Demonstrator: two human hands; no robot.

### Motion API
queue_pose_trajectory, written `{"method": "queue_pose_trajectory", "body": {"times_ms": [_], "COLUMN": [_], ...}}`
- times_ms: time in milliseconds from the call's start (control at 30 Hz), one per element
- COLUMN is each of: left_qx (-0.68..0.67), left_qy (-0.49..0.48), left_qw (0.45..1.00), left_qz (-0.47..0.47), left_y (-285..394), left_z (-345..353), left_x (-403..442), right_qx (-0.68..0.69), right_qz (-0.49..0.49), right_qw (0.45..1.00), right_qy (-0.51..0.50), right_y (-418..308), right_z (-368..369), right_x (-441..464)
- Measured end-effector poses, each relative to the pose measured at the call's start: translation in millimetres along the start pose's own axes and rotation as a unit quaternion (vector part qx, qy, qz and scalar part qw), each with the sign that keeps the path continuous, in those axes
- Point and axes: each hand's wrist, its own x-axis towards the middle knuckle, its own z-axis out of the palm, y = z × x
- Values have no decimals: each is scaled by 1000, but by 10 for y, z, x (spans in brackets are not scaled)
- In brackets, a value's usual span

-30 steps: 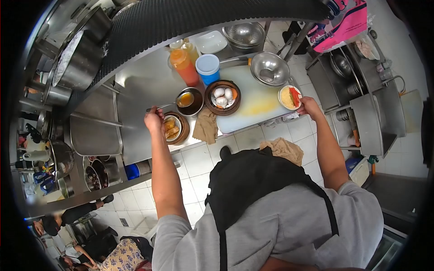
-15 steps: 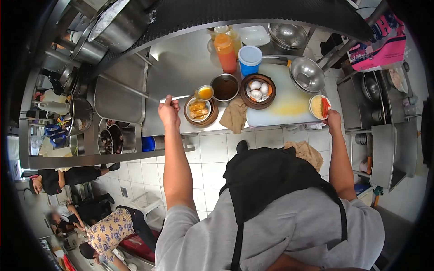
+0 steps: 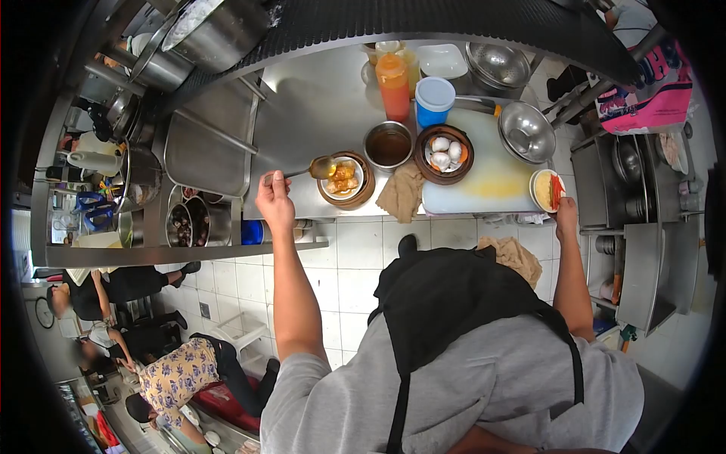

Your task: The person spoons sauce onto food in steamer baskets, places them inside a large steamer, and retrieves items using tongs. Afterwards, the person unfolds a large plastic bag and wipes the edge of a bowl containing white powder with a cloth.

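Note:
My left hand (image 3: pixel 275 201) is closed around the handle of a ladle (image 3: pixel 323 167). The ladle tilts over a small white bowl (image 3: pixel 356 166) of brown, sauce-coated food (image 3: pixel 342 180), which sits in a round bamboo steamer (image 3: pixel 366 194). Just to the right is a metal pot (image 3: pixel 410 144) of dark brown liquid. At the cutting board's right end, my right hand (image 3: pixel 566 214) grips a small white bowl (image 3: pixel 535 198) containing pale yellow bits and red strips. A second steamer (image 3: pixel 467 170) holds several white dumplings with something orange.
A brown cloth (image 3: pixel 401 194) lies between the steamers, beside the white cutting board (image 3: pixel 491 144). Behind are an orange-red squeeze bottle (image 3: pixel 393 91), a blue tub (image 3: pixel 435 102) and metal colanders (image 3: pixel 527 132). A shelf (image 3: pixel 423 19) overhangs the counter. Several people (image 3: pixel 181 378) are at lower left.
The ladle held level with yellow-orange sauce has tipped over the bowl, and the food there now looks glossier. My left hand has shifted slightly left and down. My right hand still holds its bowl.

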Motion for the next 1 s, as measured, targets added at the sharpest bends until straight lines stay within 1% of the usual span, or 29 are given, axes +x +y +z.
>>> {"method": "queue_pose_trajectory", "body": {"times_ms": [33,133,200,267,367,400,433,567,600,633,667,800,900,933,1000], "left_qx": [6,-73,-155,-226,-272,-267,-268,-140,-143,-105,-98,-94,-2,26,82], "left_qy": [5,67,114,151,100,80,56,-31,-52,-72,-80,-107,-137,-152,-177], "left_qw": [1000,994,971,932,909,911,914,958,961,967,967,965,976,976,973], "left_qz": [7,-36,-143,-239,-299,-306,-299,-250,-229,-221,-222,-218,-167,-153,-126], "left_y": [12,-118,-224,-332,-389,-359,-360,-319,-274,-243,-212,-277,-348,-371,-434], "left_z": [1,-51,-75,-42,152,263,380,972,1107,1212,1306,1488,1562,1598,1681], "left_x": [-18,19,79,143,243,283,333,518,526,547,554,621,647,650,637], "right_qx": [-5,-9,-4,-13,-22,-25,-26,-38,-45,-51,-57,-29,-39,-43,-43], "right_qz": [3,8,8,15,15,14,12,-10,-19,-28,-24,-5,-13,-23,-28], "right_qw": [1000,1000,1000,1000,999,999,999,998,997,996,996,996,994,994,992], "right_qy": [-1,-5,-11,-22,-31,-34,-39,-54,-60,-66,-71,-79,-101,-94,-117], "right_y": [-19,-38,-48,-63,-158,-190,-201,-179,-116,-95,-70,-236,-225,-202,-202], "right_z": [-31,-77,-112,-153,-175,-165,-150,-113,-111,-100,-93,68,116,161,225], "right_x": [-19,-85,-135,-180,-287,-331,-346,-346,-314,-304,-304,-547,-624,-634,-658]}}
